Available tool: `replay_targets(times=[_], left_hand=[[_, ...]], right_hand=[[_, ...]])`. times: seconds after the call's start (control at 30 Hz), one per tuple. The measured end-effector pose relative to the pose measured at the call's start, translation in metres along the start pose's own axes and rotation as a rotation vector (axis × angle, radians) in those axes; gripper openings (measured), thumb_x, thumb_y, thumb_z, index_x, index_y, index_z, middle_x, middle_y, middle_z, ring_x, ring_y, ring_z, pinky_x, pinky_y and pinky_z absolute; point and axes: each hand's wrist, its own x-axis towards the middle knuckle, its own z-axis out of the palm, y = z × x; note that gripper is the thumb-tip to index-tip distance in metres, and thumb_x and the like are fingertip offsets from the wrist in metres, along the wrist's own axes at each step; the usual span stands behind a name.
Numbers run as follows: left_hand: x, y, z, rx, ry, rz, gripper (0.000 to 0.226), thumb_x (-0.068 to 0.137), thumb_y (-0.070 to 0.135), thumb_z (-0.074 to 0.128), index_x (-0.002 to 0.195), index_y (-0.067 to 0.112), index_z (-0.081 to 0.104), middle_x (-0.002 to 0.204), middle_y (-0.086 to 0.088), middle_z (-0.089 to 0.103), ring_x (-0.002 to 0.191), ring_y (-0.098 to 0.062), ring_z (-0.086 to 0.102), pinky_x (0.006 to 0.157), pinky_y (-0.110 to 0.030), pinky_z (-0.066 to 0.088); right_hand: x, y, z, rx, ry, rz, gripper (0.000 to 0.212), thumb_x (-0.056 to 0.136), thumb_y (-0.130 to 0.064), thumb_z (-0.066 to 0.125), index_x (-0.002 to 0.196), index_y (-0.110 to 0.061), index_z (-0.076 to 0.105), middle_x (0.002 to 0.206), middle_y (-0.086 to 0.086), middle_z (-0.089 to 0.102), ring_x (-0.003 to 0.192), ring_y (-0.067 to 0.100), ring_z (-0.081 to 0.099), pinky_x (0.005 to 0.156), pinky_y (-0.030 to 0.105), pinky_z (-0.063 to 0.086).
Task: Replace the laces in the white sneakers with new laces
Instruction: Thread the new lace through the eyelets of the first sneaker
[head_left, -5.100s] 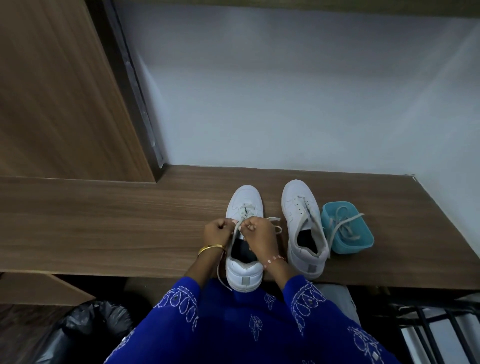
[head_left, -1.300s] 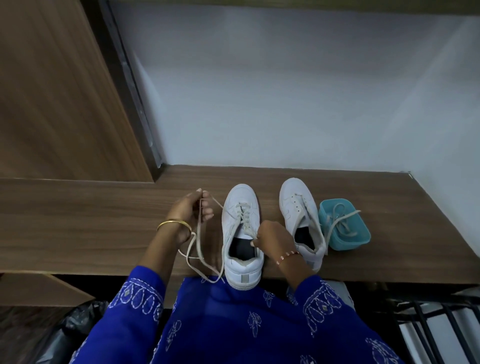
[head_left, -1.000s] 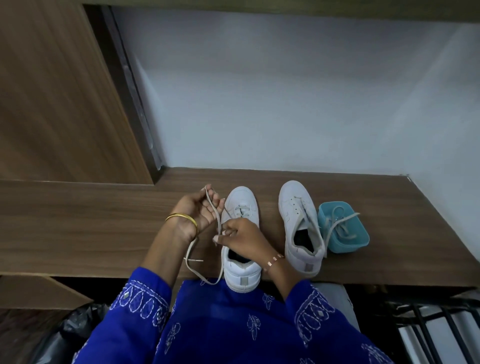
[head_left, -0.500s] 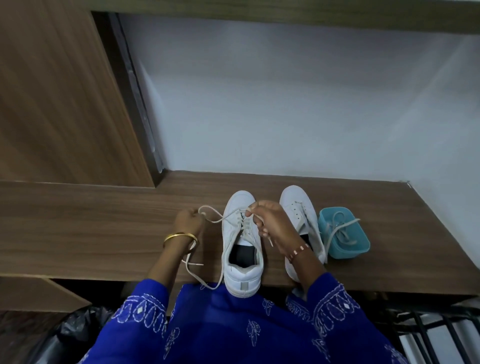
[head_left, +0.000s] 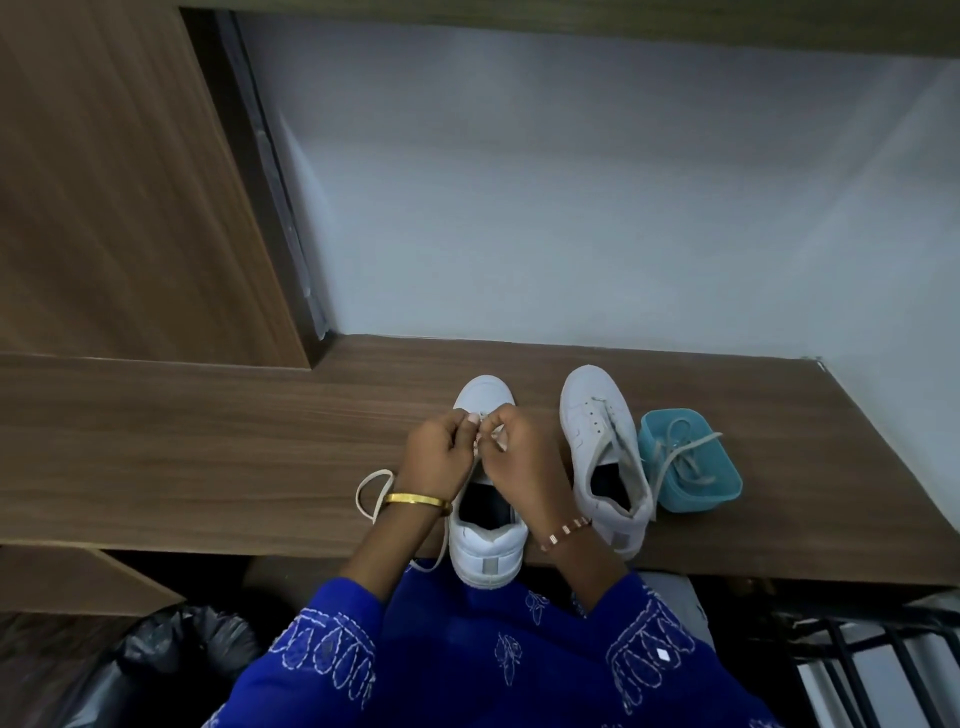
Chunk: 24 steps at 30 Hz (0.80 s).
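Wood-grain worktop (head_left: 208, 441) runs across the view beneath a pale wall, with a tall wooden panel at the far left.

At the centre we see both hands working together over the eyelet area of the left sneaker (head_left: 485, 525). The left hand (head_left: 441, 457) has its fingers (head_left: 470, 422) curled, pinching the lace (head_left: 370, 496) against the thumb. The right hand (head_left: 522, 457) is curled likewise, its fingertips meeting those of the left and gripping the same lace just above the tongue. The two hands touch at the fingertips.

From the grip point, we trace the lace leftward under the left wrist, where it forms a loose loop on the worktop, then trails down past the worktop's near edge beside the sneaker's heel. A gold bangle (head_left: 418, 500) sits on the left wrist; a beaded bracelet (head_left: 563, 531) sits on the right wrist. Blue embroidered sleeves cover both forearms.

The left sneaker stands upright, toe pointing away, its heel overhanging the near edge. The right sneaker (head_left: 605, 457) stands just beside it, also toe away, with a lace running loosely down its upper. A small teal basket (head_left: 727, 486) rests against the right sneaker's outer side and holds more laces (head_left: 680, 457).

A black bag (head_left: 171, 654) lies below the worktop at lower left.
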Motion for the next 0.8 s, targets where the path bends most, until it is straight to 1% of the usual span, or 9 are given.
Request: replay_targets(times=[0.07, 0.17, 0.23, 0.37, 0.47, 0.53, 0.6, 0.7, 0.8], left_hand=[[0.0, -0.003, -0.004, 0.048, 0.053, -0.026, 0.033, 0.095, 0.013, 0.048, 0.065, 0.005, 0.059, 0.058, -0.008, 0.057, 0.057, -0.016, 0.048, 0.057, -0.029, 0.03], [0.003, -0.017, -0.013, 0.08, 0.086, -0.095, 0.04, 0.095, 0.015, 0.048, 0.056, 0.011, 0.045, 0.048, 0.0, 0.04, 0.05, -0.015, 0.038, 0.057, -0.029, 0.027], [0.005, -0.024, -0.018, 0.098, 0.093, -0.14, 0.035, 0.095, 0.017, 0.048, 0.062, 0.005, 0.051, 0.049, 0.001, 0.038, 0.05, -0.014, 0.036, 0.058, -0.029, 0.029], [0.001, -0.018, -0.018, 0.082, -0.007, -0.145, 0.025, 0.095, 0.014, 0.047, 0.077, 0.008, 0.063, 0.058, 0.002, 0.053, 0.055, -0.011, 0.047, 0.055, -0.02, 0.035], [-0.001, -0.007, -0.007, -0.006, -0.12, -0.096, 0.021, 0.095, 0.008, 0.046, 0.097, 0.007, 0.067, 0.079, 0.001, 0.062, 0.073, -0.011, 0.058, 0.066, -0.019, 0.039], [-0.004, 0.0, 0.001, -0.074, -0.159, -0.094, 0.02, 0.094, 0.005, 0.046, 0.096, 0.008, 0.066, 0.072, 0.004, 0.06, 0.065, -0.002, 0.054, 0.064, -0.02, 0.04], [-0.005, 0.001, 0.007, -0.102, -0.125, -0.137, 0.019, 0.093, 0.005, 0.048, 0.084, 0.01, 0.064, 0.063, 0.006, 0.056, 0.054, 0.002, 0.052, 0.056, -0.014, 0.039], [-0.007, -0.01, 0.012, -0.052, -0.108, -0.196, 0.022, 0.091, 0.008, 0.052, 0.071, 0.014, 0.059, 0.062, 0.002, 0.055, 0.058, -0.008, 0.051, 0.062, -0.024, 0.039], [-0.009, -0.023, 0.013, 0.005, -0.102, -0.248, 0.017, 0.09, 0.013, 0.055, 0.075, 0.013, 0.064, 0.07, -0.011, 0.062, 0.07, -0.026, 0.057, 0.068, -0.031, 0.043]], right_hand=[[-0.001, 0.007, -0.004, 0.025, 0.029, 0.032, 0.003, 0.086, -0.009, 0.058, 0.085, -0.012, 0.06, 0.057, -0.013, 0.042, 0.049, 0.002, 0.041, 0.048, 0.011, 0.037], [0.003, 0.018, -0.017, 0.034, 0.007, 0.068, 0.006, 0.084, -0.007, 0.062, 0.08, -0.011, 0.064, 0.056, -0.014, 0.045, 0.051, 0.001, 0.043, 0.05, 0.01, 0.036], [0.006, 0.024, -0.024, 0.064, -0.027, 0.093, 0.008, 0.084, -0.003, 0.061, 0.081, -0.006, 0.067, 0.058, -0.015, 0.048, 0.055, 0.0, 0.046, 0.053, 0.008, 0.038], [0.01, 0.024, -0.024, 0.131, -0.078, 0.093, 0.011, 0.084, 0.002, 0.059, 0.086, 0.0, 0.069, 0.066, -0.002, 0.062, 0.06, 0.002, 0.055, 0.061, 0.01, 0.046], [0.008, 0.017, -0.015, 0.154, -0.077, 0.072, 0.01, 0.084, 0.002, 0.058, 0.086, -0.004, 0.066, 0.073, 0.006, 0.065, 0.064, 0.007, 0.058, 0.062, 0.011, 0.045], [0.008, 0.014, -0.011, 0.157, -0.025, 0.051, 0.01, 0.083, 0.002, 0.057, 0.086, -0.004, 0.064, 0.075, 0.008, 0.066, 0.067, 0.012, 0.058, 0.06, 0.008, 0.042], [0.007, 0.015, -0.01, 0.146, 0.04, 0.039, 0.011, 0.083, 0.004, 0.055, 0.085, -0.003, 0.063, 0.073, 0.007, 0.064, 0.064, 0.011, 0.055, 0.058, 0.005, 0.04], [0.006, 0.029, -0.006, 0.052, 0.093, 0.04, 0.009, 0.082, 0.001, 0.058, 0.085, -0.005, 0.065, 0.072, 0.006, 0.063, 0.066, 0.013, 0.055, 0.058, 0.011, 0.039], [0.0, 0.047, 0.001, -0.034, -0.023, 0.102, 0.015, 0.082, -0.009, 0.065, 0.097, -0.008, 0.064, 0.081, 0.0, 0.056, 0.076, 0.013, 0.054, 0.068, 0.018, 0.038]])
